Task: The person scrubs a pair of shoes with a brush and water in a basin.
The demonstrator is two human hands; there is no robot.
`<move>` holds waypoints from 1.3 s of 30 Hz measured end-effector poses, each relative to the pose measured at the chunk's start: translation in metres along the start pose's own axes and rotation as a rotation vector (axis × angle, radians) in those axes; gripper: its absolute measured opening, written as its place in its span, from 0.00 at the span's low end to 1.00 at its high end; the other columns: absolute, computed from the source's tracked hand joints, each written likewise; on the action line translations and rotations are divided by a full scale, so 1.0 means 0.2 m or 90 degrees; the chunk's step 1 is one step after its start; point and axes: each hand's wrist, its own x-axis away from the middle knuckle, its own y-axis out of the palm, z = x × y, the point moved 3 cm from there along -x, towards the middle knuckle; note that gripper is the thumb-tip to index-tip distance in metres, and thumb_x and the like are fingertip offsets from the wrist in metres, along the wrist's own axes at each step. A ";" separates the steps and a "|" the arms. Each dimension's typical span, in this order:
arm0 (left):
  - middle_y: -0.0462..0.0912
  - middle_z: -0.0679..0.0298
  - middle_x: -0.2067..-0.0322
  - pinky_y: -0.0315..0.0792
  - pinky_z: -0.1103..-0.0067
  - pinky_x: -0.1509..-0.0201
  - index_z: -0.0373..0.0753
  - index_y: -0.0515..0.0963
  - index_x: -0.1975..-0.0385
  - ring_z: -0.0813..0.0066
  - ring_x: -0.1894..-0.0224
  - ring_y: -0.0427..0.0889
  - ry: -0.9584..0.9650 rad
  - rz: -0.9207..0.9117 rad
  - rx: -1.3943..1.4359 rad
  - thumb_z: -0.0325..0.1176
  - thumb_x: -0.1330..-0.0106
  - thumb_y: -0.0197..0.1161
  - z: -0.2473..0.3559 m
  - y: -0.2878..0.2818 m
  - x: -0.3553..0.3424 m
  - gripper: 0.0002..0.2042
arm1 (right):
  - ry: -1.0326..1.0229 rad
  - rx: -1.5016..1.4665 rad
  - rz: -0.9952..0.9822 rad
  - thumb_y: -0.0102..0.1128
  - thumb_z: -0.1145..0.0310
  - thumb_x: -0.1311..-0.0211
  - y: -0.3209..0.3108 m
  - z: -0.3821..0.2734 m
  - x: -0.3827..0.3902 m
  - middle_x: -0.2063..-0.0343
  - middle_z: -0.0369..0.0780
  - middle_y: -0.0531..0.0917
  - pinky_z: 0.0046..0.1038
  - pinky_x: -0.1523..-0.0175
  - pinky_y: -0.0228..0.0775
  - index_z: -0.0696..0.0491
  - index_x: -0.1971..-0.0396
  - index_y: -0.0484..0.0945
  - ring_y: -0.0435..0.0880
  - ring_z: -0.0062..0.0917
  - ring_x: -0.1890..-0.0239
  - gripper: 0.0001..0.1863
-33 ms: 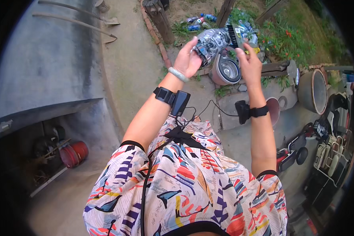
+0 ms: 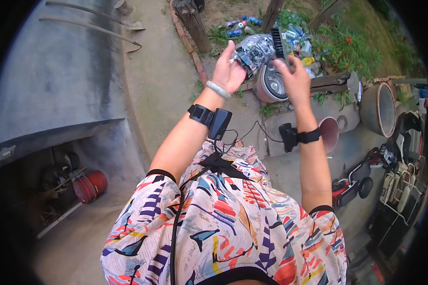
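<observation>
My left hand [image 2: 228, 75], thumb raised, holds the near end of a shoe-like thing [image 2: 254, 52] patched in grey, black and white; its fingers are mostly hidden behind it. My right hand [image 2: 296, 78] is closed round the lower end of a scrubbing brush [image 2: 279, 43]. The brush stands upright, its black bristles facing left against or just beside the far end of the shoe-like thing. Whether they touch, I cannot tell. Below and between both hands stands a pink-sided round container [image 2: 267, 90] with a dark rim and a shiny inside.
Plastic bottles [image 2: 297, 35] lie piled beyond my hands beside plants. A wooden post [image 2: 191, 26] rises at the brick edging. To the right are a reddish bucket [image 2: 329, 133], a large tub [image 2: 379, 110] and a log [image 2: 333, 83]. Long-handled tools [image 2: 95, 24] lean on the left wall.
My right hand and the brush have moved left, nearer the shoe-like thing. My left hand has shifted slightly, still holding it.
</observation>
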 end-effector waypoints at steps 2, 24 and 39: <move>0.72 0.52 0.38 0.62 0.65 0.29 0.31 0.65 0.36 0.59 0.36 0.71 0.008 0.021 0.007 0.62 0.29 0.49 -0.05 0.01 -0.01 0.37 | -0.025 0.000 -0.033 0.71 0.58 0.45 0.08 -0.21 0.10 0.72 0.44 0.84 0.30 0.63 0.75 0.60 0.48 0.76 0.83 0.27 0.70 0.29; 0.75 0.52 0.42 0.63 0.63 0.31 0.33 0.66 0.37 0.57 0.39 0.73 0.032 0.117 0.032 0.68 0.29 0.38 -0.12 -0.21 -0.05 0.40 | -0.208 0.203 -0.182 0.63 0.60 0.40 0.35 -0.25 0.05 0.73 0.51 0.83 0.45 0.62 0.74 0.56 0.60 0.77 0.84 0.49 0.68 0.16; 0.79 0.60 0.47 0.69 0.69 0.36 0.37 0.72 0.46 0.68 0.45 0.77 0.068 0.125 0.075 0.43 0.22 0.47 -0.01 -0.25 0.11 0.17 | -0.161 0.226 -0.191 0.55 0.63 0.32 0.37 -0.50 0.13 0.64 0.47 0.85 0.42 0.59 0.74 0.38 0.38 0.75 0.84 0.44 0.63 0.22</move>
